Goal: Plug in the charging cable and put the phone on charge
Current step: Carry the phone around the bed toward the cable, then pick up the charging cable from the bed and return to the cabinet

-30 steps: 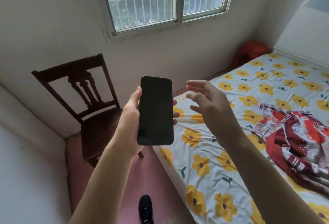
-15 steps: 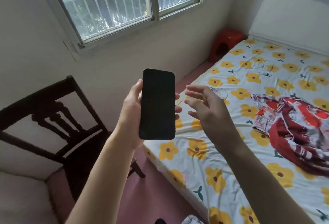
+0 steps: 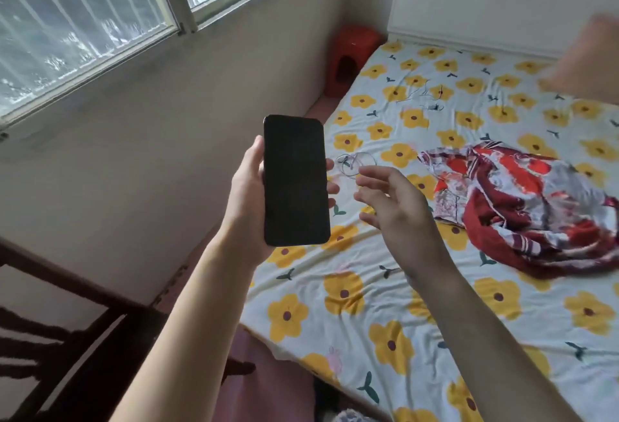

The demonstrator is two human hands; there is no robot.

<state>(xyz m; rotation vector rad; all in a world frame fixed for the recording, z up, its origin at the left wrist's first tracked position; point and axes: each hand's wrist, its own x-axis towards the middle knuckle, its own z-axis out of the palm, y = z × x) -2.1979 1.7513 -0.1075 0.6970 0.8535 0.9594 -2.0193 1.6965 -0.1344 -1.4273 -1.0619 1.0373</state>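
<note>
My left hand (image 3: 249, 192) holds a black phone (image 3: 295, 180) upright over the bed's near-left corner, its dark screen facing me. To the right of the phone my right hand (image 3: 395, 202) hovers above the sheet, fingers spread and holding nothing. A thin white coiled cable (image 3: 355, 163) lies on the floral sheet just beyond my right fingertips. A second loose thin cable (image 3: 423, 96) lies farther up the bed.
The bed (image 3: 385, 304) with a yellow-flower sheet fills the right side. A crumpled red and white cloth (image 3: 522, 207) lies on it. A red plastic stool (image 3: 351, 53) stands in the far corner, a dark wooden chair (image 3: 77, 354) at lower left, a barred window (image 3: 100, 13) above.
The view has swung right toward the bed, so the chair slid to the lower left. My right hand has moved a little farther out over the sheet. The phone stays in my left hand.
</note>
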